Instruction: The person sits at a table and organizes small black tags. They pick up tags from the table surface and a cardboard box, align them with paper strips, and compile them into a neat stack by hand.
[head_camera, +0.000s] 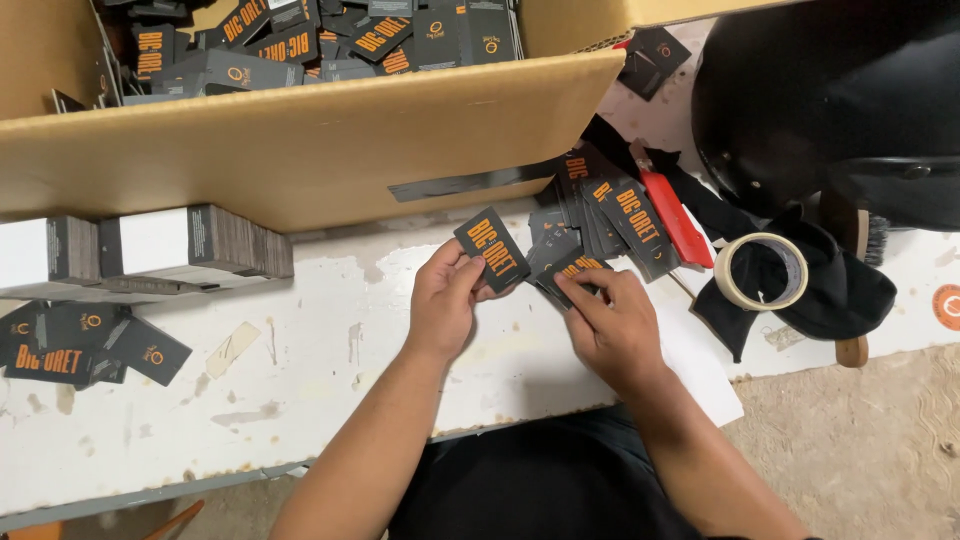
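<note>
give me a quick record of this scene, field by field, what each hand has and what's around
left hand: holds one black card tag with orange print
right hand: fingers on loose tag pile
surface: worn white table
behind: cardboard box full of tags
left side: neat tag stacks
right side: masking tape roll, red box cutter, black cloth

Left hand (445, 295) pinches one small dark rectangular tag (491, 248) with orange print, tilted. Right hand (612, 325) rests on a loose pile of same tags (600, 225) just beside it. Open brown cardboard box (300, 150) behind, full of more dark tags (300, 40). Two neat banded stacks (150, 245) at left, white on top. Few loose tags (80, 345) at far left edge.
</note>
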